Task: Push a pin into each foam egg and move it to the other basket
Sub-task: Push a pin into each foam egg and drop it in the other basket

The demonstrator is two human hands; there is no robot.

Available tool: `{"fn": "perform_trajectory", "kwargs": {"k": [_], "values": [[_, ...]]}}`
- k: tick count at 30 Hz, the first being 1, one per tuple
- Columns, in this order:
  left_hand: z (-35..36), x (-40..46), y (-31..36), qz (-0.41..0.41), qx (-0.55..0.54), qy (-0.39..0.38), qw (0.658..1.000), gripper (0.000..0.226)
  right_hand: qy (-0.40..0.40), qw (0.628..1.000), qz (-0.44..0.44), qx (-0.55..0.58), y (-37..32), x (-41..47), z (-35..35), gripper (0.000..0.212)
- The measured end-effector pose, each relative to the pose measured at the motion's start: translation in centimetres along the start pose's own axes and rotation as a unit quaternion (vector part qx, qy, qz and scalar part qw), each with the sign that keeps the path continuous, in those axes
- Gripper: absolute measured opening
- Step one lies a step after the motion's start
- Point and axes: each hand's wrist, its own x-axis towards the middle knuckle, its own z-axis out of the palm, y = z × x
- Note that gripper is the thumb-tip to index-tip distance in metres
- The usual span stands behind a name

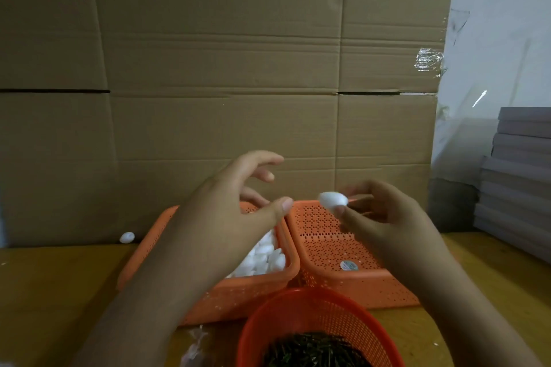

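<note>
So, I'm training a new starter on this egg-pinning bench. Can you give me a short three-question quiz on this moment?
1. True or false: the right hand holds a foam egg.
2. Which rectangular basket holds the egg pile: A left basket, B right basket?
3. Fill in: the left hand is ____ (open/shut).

Key: 1 true; 2 A; 3 open.

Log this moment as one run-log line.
right hand: holds foam egg above right basket | left hand: open, holding nothing | left basket: holds eggs | round basket: pins
</note>
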Motion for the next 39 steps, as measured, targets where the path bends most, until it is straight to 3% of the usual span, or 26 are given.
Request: {"fn": "perform_trajectory", "kwargs": {"k": [4,7,11,16,20,23,27,31,36,39], "values": [[-1.1,0.3,-2.1,-0.083,0.15,-0.007,0.985,0.027,-0.003,0.983,0.074,-0.168,5.0,0.8,1.2,0.03],[-2.1,0.6,-4.3,-0.167,0.299,-0.025,0.939,0.019,-0.019,0.964,0.102,-0.246,7.5,0.7,2.4,0.034],[-2.9,0.6,-6.7,-0.228,0.344,-0.043,0.91,0.015,-0.022,0.956,0.112,-0.269,8.7,0.7,3.1,0.035],[-2.1,0.7,-8.1,-0.23,0.37,-0.099,0.894,0.009,0.012,0.969,0.089,-0.231,8.7,1.1,2.9,0.024],[0.9,0.7,-9.0,-0.21,0.398,-0.192,0.872,0.031,0.002,0.976,0.075,-0.205,8.4,1.3,2.8,0.015],[3.0,0.5,-9.9,-0.192,0.363,-0.201,0.889,0.031,-0.033,0.979,0.069,-0.191,7.6,1.3,2.5,0.01],[3.7,0.4,-11.4,-0.187,0.218,-0.181,0.941,0.035,-0.139,0.97,0.032,-0.196,5.4,1.0,2.3,0.011],[3.7,0.3,-12.3,-0.175,0.229,-0.226,0.931,0.028,-0.239,0.956,-0.014,-0.171,2.9,0.2,2.7,0.011],[4.2,0.1,-12.3,-0.146,0.272,-0.188,0.932,0.009,-0.225,0.961,-0.033,-0.157,1.9,-0.2,2.7,0.01],[4.4,0.2,-11.8,-0.119,0.301,-0.113,0.939,0.017,-0.212,0.964,-0.031,-0.156,1.8,-0.3,2.4,0.008]]}}
